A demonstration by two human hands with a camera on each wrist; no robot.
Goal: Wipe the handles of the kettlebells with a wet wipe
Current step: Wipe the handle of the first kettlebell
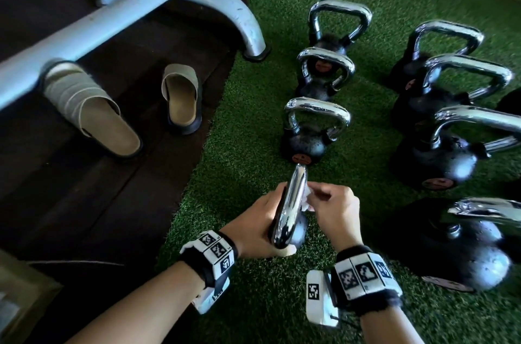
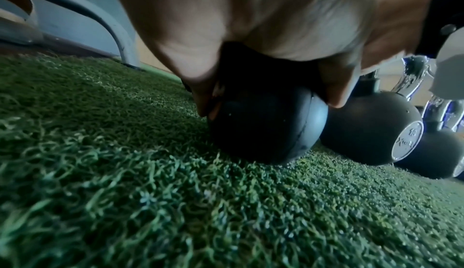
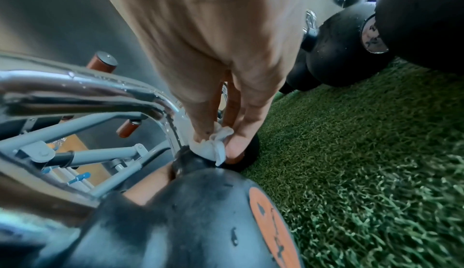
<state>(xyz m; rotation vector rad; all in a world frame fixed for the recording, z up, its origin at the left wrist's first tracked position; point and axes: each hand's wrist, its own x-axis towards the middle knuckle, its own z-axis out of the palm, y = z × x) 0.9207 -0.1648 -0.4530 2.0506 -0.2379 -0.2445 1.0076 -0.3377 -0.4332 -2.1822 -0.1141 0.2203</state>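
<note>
Item: nearest kettlebell (image 1: pixel 290 219), black ball, chrome handle (image 1: pixel 293 200), standing on green turf (image 1: pixel 239 146) at the near end of the left row. My left hand (image 1: pixel 259 228) grips the ball, fingers (image 2: pixel 200 85) curled round it. My right hand (image 1: pixel 332 208) pinches a crumpled white wet wipe (image 3: pixel 216 145) against the handle's base. Other kettlebells (image 1: pixel 318 129) stand beyond. Slippers (image 1: pixel 181 98) lie on dark flooring beside a grey machine frame (image 1: pixel 118 16).

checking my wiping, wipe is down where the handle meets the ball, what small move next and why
Probably slide the wet wipe, pinched by the right hand, up the chrome handle toward its top curve. It sits at the base, and the left hand steadies the kettlebell.
</note>
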